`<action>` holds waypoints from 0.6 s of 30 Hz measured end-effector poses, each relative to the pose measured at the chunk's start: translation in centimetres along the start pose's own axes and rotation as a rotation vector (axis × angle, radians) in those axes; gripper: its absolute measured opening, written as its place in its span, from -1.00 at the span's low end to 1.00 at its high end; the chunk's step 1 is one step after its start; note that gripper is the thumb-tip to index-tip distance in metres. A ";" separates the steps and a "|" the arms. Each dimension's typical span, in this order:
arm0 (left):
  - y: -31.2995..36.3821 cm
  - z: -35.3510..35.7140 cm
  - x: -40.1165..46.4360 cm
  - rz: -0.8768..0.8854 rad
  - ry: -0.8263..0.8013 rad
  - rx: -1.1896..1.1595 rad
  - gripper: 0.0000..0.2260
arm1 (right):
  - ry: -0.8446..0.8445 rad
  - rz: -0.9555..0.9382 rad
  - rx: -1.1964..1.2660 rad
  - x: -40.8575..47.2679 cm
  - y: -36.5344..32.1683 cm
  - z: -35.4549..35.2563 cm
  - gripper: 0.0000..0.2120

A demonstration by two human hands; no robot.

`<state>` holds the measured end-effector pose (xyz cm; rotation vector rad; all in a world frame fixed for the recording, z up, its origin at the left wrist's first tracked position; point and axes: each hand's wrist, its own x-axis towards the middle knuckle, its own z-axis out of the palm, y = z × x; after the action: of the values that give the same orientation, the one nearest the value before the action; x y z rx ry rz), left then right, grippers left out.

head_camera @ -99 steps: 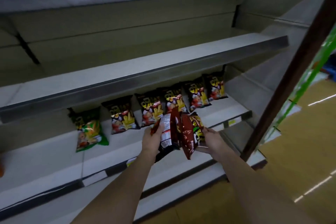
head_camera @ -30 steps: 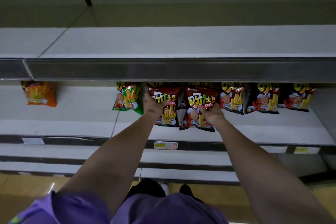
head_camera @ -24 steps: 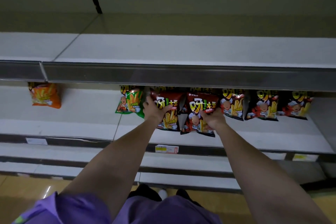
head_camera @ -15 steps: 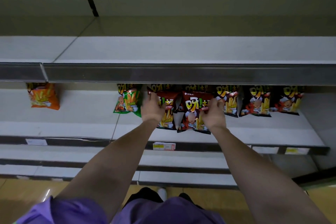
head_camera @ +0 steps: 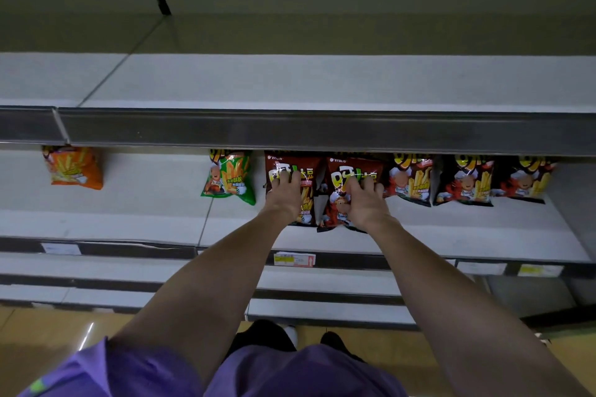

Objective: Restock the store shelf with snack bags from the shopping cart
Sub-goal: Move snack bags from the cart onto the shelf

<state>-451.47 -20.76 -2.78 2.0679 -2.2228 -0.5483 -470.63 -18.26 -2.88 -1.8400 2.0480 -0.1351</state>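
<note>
Two dark red snack bags [head_camera: 292, 185] [head_camera: 353, 193] are lying side by side on the shelf [head_camera: 451, 235]; the left hand [head_camera: 283, 196] and right hand [head_camera: 364, 203] are pressing on them with spread, slightly bent fingers.

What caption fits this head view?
Left hand and right hand press two dark red snack bags onto the shelf.

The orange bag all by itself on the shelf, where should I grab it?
Grab the orange bag by its bottom edge, coming from the front. Its top is tucked under the upper shelf's rail, while the bottom faces you with bare shelf around it for your fingers.
</note>
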 end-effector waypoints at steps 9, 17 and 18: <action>0.8 -1.5 -1.2 -0.040 -0.130 0.033 -0.28 | 0.014 -0.062 0.056 -1.1 0.5 -0.5 -0.60; 3.9 -1.9 -7.8 0.008 0.036 0.052 -0.69 | 0.129 -0.075 0.192 -6.9 3.7 -1.5 -0.65; 4.6 -2.0 -8.4 0.034 0.049 0.021 -0.75 | 0.144 -0.054 0.213 -7.5 4.1 -1.6 -0.66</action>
<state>-454.51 -12.86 2.06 2.0268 -2.2409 -0.4684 -474.48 -10.69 -1.08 -1.7989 1.9901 -0.4942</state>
